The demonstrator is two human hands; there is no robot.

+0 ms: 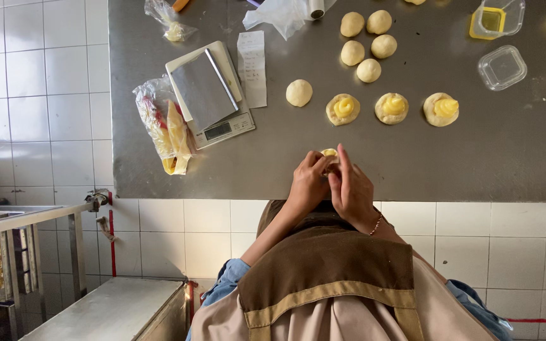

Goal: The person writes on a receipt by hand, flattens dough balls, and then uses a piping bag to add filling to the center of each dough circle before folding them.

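At the near edge of a steel table [475,164], left hand [308,183] and right hand [351,189] meet, fingers pinched around a dough piece [329,153] with yellow filling. Sealing well likely means gathering the edges evenly over the filling. Beyond lie three filled rounds [392,108] and plain balls [366,44]. Far left: a white paper slip [252,66], a scale [213,95] and a clear bag [162,123].

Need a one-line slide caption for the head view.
Both hands, left and right, pinch a filled dough piece at the steel table edge, three filled rounds beyond.
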